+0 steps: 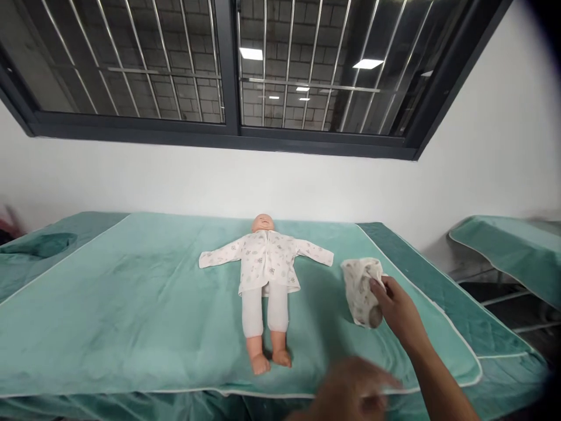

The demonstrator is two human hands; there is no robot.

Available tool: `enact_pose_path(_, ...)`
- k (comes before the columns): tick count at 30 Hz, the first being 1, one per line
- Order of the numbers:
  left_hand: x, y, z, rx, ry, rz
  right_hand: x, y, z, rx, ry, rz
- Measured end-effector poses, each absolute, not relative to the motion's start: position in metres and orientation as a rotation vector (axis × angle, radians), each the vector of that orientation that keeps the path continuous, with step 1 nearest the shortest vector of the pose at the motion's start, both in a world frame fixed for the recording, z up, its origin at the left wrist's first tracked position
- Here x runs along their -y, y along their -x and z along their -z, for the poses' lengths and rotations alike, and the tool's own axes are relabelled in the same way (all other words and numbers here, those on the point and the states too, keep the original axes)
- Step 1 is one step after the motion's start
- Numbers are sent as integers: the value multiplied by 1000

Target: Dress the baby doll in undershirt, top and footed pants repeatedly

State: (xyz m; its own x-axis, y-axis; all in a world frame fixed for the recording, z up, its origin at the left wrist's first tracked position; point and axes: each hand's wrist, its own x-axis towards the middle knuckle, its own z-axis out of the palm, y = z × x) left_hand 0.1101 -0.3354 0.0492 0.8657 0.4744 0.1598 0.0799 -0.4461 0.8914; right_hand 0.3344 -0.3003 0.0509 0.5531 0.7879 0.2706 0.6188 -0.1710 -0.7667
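Observation:
A baby doll lies on its back with its arms spread, in a white patterned jacket and white leggings, its feet bare. To the right of the doll, my right hand pinches the edge of a small white patterned baby garment. This garment is bunched or folded, with a grey-brown round patch near its lower corner; its exact kind does not show. My left hand is at the bottom, below the garment, smeared by motion, so its fingers are unclear.
A green padded blanket with white piping covers the bed under the doll. Behind it stand a white wall and a dark-framed window with metal bars. At the right is another green-covered surface on a metal frame.

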Motion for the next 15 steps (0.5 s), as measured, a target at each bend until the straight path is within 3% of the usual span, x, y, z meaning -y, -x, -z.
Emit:
enact_pose_path(3,280,-106,-50,-846,-1872,-1025,290,-307,-87,1281,1718,-405)
enact_pose_path(5,247,-99,-62,-884,-1926,-1195,283,-290,-111,1472,1612,-560)
enact_pose_path(10,199,-73,-109,-769,-2117,-1184,254,-257,-170,1907,1360,-487)
enact_pose_path(13,192,-56,-141,-823,-2045,-1062,241,-241,-200,1873,1271,-334)
enact_pose_path(15,190,-44,-166,-814,-1913,-1088,236,-231,-217,1795,1240,-415)
